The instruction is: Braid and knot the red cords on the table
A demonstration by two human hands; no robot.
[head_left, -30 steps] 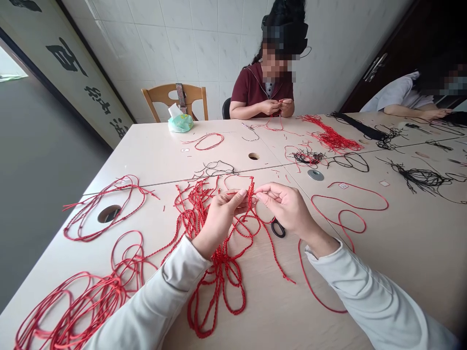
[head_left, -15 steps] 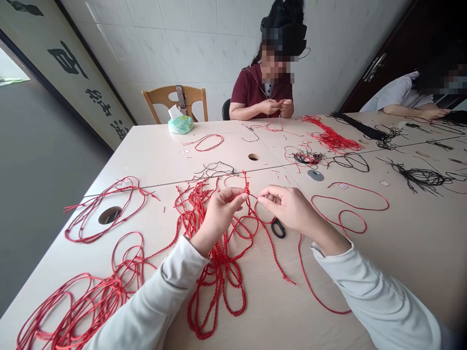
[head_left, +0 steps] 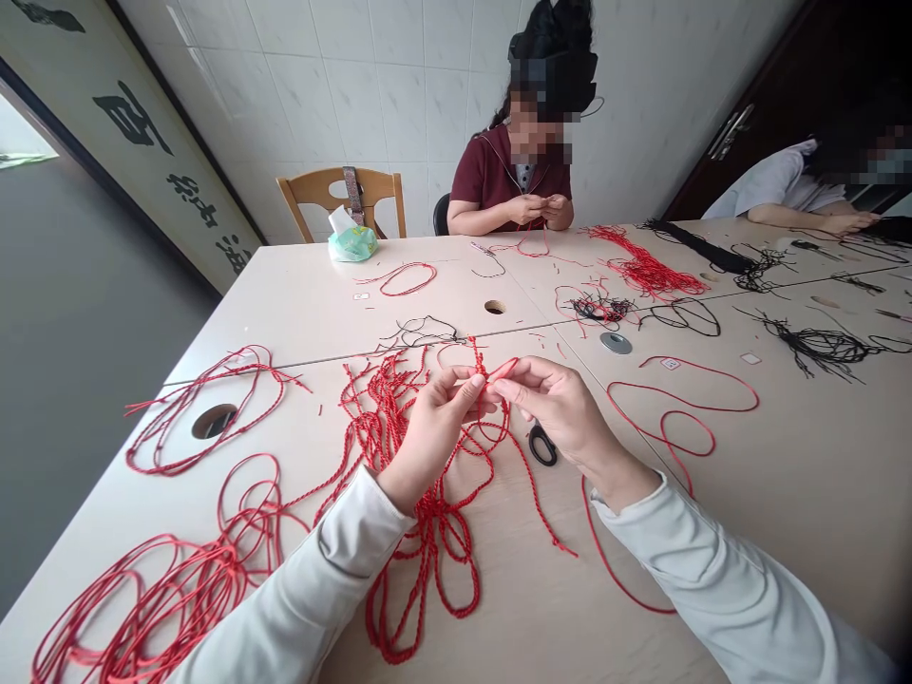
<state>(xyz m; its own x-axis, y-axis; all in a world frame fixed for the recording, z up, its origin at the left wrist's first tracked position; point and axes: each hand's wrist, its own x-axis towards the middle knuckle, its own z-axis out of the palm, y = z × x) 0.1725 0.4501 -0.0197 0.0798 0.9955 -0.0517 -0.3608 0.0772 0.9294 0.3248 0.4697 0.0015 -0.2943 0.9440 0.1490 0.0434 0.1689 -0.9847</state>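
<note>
Both of my hands meet above the table's middle. My left hand (head_left: 443, 418) pinches a red braided cord (head_left: 480, 355), whose knotted end points away from me. Close against it on the right, my right hand (head_left: 560, 404) holds a thin red cord (head_left: 507, 367), bent in a small loop by the fingertips. Under and in front of my left hand lies a heap of twisted red cords (head_left: 385, 408), with large loops (head_left: 466, 570) spreading toward me. Black scissor handles (head_left: 542, 445) show just below my right hand.
Bundles of red cord (head_left: 163, 598) lie at the left on the table (head_left: 285, 294). Farther off are a tissue pack (head_left: 351, 242), a grey round cover (head_left: 617, 343), black cords (head_left: 826, 344) and red strands (head_left: 652, 271). Two people sit across the table.
My right hand has moved left to meet my left hand. The thin cord between them now forms a small loop at the fingertips. The braided end has shifted slightly left.
</note>
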